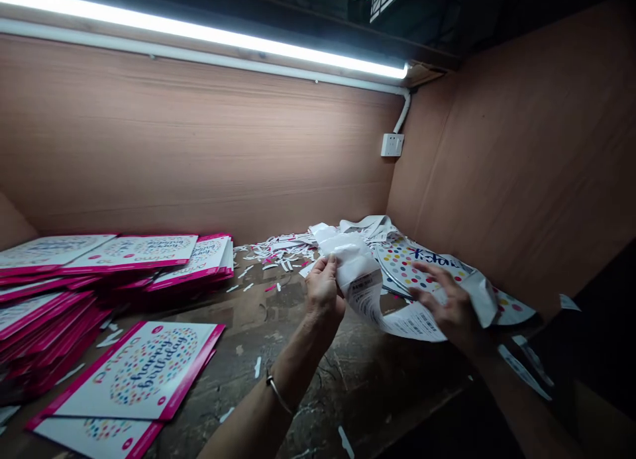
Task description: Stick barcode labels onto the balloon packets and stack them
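My left hand (325, 290) pinches the upper end of a white strip of barcode labels (368, 306), which curls down and to the right over the table. At the strip's other end is my right hand (452, 306), its fingers spread and slightly blurred. Under and behind that hand lie flat white pieces with coloured dots and dark lettering (417, 263); the hand covers part of them. Whether a single label sticks to the right fingertips cannot be made out. More crumpled label strip (375, 227) lies behind the left hand.
Stacks of pink-edged "happy birthday" packets (134, 250) fill the left side; another packet (144, 369) lies nearer. Paper scraps (283, 250) are heaped along the back wall. Wooden panels enclose the table (278, 313) behind and at right. A socket (392, 145) and a tube light (223, 35) are above.
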Demonstrator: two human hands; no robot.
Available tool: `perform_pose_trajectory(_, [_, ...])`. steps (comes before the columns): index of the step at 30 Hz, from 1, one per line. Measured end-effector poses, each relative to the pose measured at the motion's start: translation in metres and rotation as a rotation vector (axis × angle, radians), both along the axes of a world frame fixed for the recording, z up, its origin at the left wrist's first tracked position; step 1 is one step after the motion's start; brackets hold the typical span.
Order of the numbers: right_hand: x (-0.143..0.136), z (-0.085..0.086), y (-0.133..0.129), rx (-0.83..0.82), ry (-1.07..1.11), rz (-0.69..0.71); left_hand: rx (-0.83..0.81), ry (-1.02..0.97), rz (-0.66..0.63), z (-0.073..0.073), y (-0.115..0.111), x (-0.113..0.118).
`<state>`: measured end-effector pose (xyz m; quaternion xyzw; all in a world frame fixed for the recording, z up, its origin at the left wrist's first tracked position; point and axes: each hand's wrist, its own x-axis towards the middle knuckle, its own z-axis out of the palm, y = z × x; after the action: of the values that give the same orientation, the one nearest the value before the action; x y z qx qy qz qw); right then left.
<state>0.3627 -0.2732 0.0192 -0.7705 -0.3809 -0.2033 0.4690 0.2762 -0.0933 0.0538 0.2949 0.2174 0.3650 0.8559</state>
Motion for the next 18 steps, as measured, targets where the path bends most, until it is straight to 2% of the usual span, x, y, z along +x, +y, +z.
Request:
perform_pose_trajectory(2, [-0.005, 0.008, 0.038, -0.019, 0.233, 0.252, 0.022, -0.009, 0.007, 0.004, -0.001, -0.003])
perform_pose_trajectory(4, [-0.011, 0.008, 0.065, 0.072, 0.472, 0.418, 0.060, -0.036, 0.004, 0.007, -0.001, -0.008])
perform_pose_trajectory(6, [-0.018, 0.006, 0.081, 0.205, 0.636, 0.462, 0.107, -0.059, -0.028, 0.007, -0.001, -0.014])
perform_pose_trajectory(9, [-0.025, 0.001, 0.091, 0.255, 0.642, 0.406, 0.141, -0.013, -0.059, 0.002, 0.001, -0.021])
perform_pose_trajectory(12, [-0.028, -0.002, 0.091, 0.177, 0.374, 0.277, 0.120, 0.042, -0.018, -0.002, 0.005, -0.021])
perform_pose_trajectory(15, [-0.030, 0.004, 0.085, 0.145, -0.155, 0.104, 0.120, 0.048, -0.020, 0.000, 0.007, -0.020])
perform_pose_trajectory(18, [-0.030, 0.018, 0.079, 0.078, -0.539, 0.124, 0.138, 0.059, -0.063, 0.006, 0.005, -0.021])
